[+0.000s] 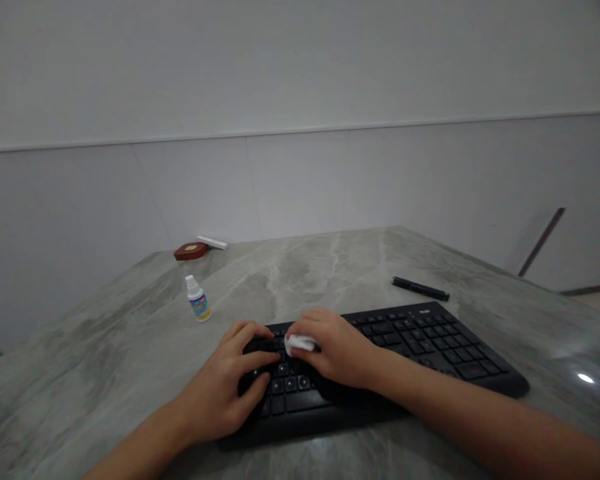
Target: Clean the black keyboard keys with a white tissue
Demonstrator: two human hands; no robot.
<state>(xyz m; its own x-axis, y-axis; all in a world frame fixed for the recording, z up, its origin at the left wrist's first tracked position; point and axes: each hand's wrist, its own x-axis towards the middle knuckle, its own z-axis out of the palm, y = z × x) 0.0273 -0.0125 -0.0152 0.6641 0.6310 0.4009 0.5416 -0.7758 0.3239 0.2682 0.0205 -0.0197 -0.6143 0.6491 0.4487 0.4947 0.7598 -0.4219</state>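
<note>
A black keyboard (305, 400) lies at a slant on the table in front of me. My right hand (337, 347) reaches over its left half and pinches a crumpled white wipe (299, 343), which is pressed against the upper keys. Whether the wipe is paper or cloth cannot be made out. My left hand (223, 383) rests at the keyboard's left end, fingers apart and touching the keys and edge, with nothing held. Both hands cover some of the keys.
A small white spray bottle (199, 303) with a colourful label stands left of the keyboard. Behind the keyboard lies a black pen-like stick (420, 289). A reddish-brown box (191, 251) and a white bar (213, 242) sit at the grey marbled table's (300, 267) far left, near the wall.
</note>
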